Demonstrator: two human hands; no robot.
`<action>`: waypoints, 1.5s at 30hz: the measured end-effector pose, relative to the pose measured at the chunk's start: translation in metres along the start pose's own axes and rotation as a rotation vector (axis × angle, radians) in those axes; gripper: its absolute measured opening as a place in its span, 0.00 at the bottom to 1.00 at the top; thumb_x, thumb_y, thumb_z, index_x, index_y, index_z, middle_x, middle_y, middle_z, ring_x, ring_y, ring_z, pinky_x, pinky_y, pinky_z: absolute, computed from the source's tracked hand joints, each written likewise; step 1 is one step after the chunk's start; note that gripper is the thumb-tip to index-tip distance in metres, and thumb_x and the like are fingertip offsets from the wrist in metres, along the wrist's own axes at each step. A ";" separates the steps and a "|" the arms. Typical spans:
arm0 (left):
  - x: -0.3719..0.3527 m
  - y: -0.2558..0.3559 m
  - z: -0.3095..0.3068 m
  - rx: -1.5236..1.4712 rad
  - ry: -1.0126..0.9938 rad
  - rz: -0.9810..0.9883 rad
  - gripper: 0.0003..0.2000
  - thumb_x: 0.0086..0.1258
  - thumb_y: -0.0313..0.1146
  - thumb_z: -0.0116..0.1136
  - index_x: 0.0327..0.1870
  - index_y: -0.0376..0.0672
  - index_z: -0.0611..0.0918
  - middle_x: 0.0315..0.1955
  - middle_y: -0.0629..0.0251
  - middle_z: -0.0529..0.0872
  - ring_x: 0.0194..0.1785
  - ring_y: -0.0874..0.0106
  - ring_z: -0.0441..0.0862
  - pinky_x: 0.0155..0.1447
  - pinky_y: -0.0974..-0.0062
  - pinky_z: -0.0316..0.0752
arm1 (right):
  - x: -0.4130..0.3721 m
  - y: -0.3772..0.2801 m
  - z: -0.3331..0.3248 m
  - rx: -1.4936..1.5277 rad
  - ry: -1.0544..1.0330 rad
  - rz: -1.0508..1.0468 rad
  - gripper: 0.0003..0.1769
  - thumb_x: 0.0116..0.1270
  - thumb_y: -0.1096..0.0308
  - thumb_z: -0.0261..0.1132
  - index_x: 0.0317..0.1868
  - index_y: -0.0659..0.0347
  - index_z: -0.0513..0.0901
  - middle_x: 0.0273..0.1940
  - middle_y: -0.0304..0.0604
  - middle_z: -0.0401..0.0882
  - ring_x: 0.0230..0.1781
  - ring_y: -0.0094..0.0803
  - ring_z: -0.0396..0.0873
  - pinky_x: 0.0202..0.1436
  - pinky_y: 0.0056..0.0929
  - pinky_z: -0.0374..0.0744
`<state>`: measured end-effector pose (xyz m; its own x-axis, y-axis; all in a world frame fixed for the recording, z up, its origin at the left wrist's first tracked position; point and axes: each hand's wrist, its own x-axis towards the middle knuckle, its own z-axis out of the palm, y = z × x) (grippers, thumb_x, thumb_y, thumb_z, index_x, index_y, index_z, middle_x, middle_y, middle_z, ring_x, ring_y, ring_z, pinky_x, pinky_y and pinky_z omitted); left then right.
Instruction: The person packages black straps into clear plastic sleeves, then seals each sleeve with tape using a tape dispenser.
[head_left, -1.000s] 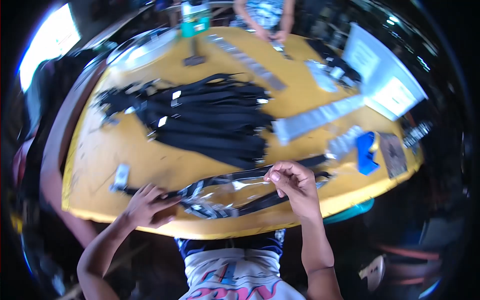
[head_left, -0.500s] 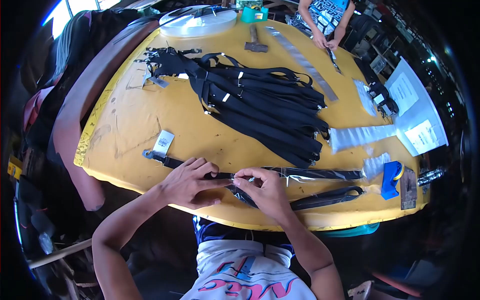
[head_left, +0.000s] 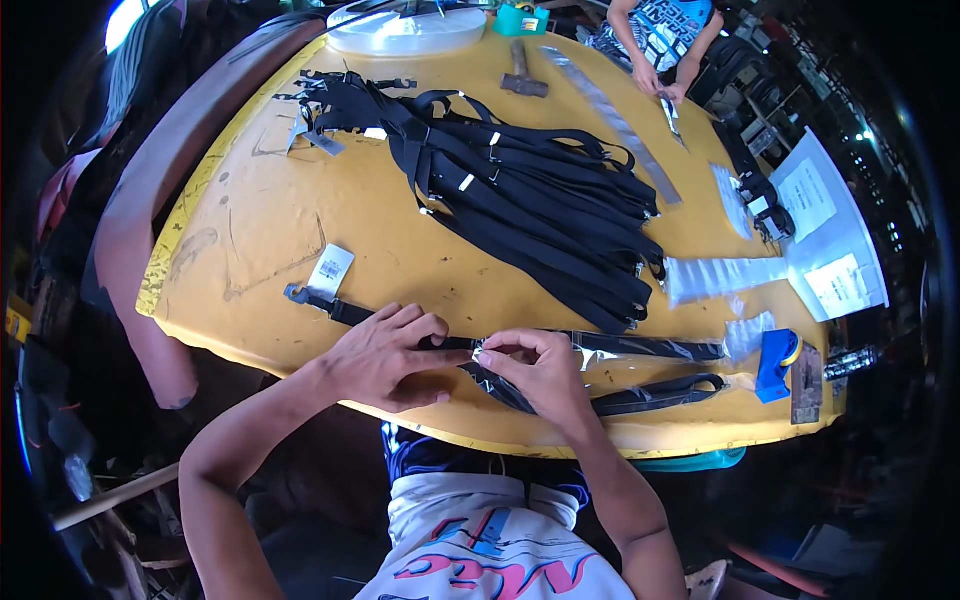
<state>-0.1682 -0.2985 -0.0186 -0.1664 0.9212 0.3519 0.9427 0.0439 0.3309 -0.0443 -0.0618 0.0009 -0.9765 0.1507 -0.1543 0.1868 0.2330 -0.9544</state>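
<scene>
A black strap (head_left: pixel 350 313) with a white tag (head_left: pixel 329 272) at its left end lies along the near edge of the yellow table. My left hand (head_left: pixel 388 358) rests on this strap, its index finger stretched right and its fingers apart. Touching that fingertip, my right hand (head_left: pixel 535 372) pinches a small shiny piece (head_left: pixel 479 355) between thumb and index finger. To the right, the strap runs on under clear plastic (head_left: pixel 640 347), and a looped black part (head_left: pixel 660 395) lies below it.
Beyond my hands is a pile of black straps (head_left: pixel 520 190). A hammer (head_left: pixel 521 72), a blue tape dispenser (head_left: pixel 776 366), a white bin (head_left: pixel 835 235) and clear plastic sleeves (head_left: pixel 725 277) are on the yellow table (head_left: pixel 250 240). A co-worker's hands (head_left: pixel 661 85) hold something small at the far side.
The view has shifted slightly. My right hand's fingers have moved a little around the small shiny piece; my left hand keeps nearly the same place on the strap.
</scene>
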 end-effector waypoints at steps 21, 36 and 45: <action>0.003 0.001 -0.002 -0.039 -0.010 -0.028 0.27 0.67 0.52 0.75 0.67 0.59 0.88 0.48 0.67 0.77 0.51 0.66 0.77 0.55 0.66 0.72 | -0.006 0.003 0.015 -0.327 0.148 -0.199 0.08 0.67 0.71 0.76 0.44 0.64 0.90 0.41 0.48 0.93 0.42 0.42 0.92 0.49 0.38 0.87; -0.004 0.005 -0.005 -0.099 -0.047 -0.076 0.26 0.67 0.47 0.75 0.68 0.60 0.88 0.50 0.67 0.77 0.54 0.66 0.78 0.61 0.65 0.72 | 0.009 -0.015 0.005 -0.453 0.068 0.025 0.21 0.62 0.66 0.80 0.52 0.59 0.83 0.36 0.42 0.87 0.41 0.41 0.88 0.48 0.42 0.83; 0.000 0.017 -0.006 0.047 -0.072 -0.003 0.25 0.73 0.51 0.70 0.68 0.57 0.88 0.52 0.67 0.75 0.56 0.66 0.75 0.63 0.63 0.71 | 0.024 -0.015 -0.005 -0.519 -0.021 0.045 0.22 0.58 0.59 0.81 0.49 0.61 0.86 0.31 0.41 0.89 0.34 0.35 0.89 0.43 0.35 0.82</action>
<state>-0.1533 -0.3001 -0.0080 -0.1493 0.9463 0.2869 0.9551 0.0629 0.2894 -0.0698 -0.0566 0.0132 -0.9672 0.1531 -0.2025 0.2521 0.6736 -0.6948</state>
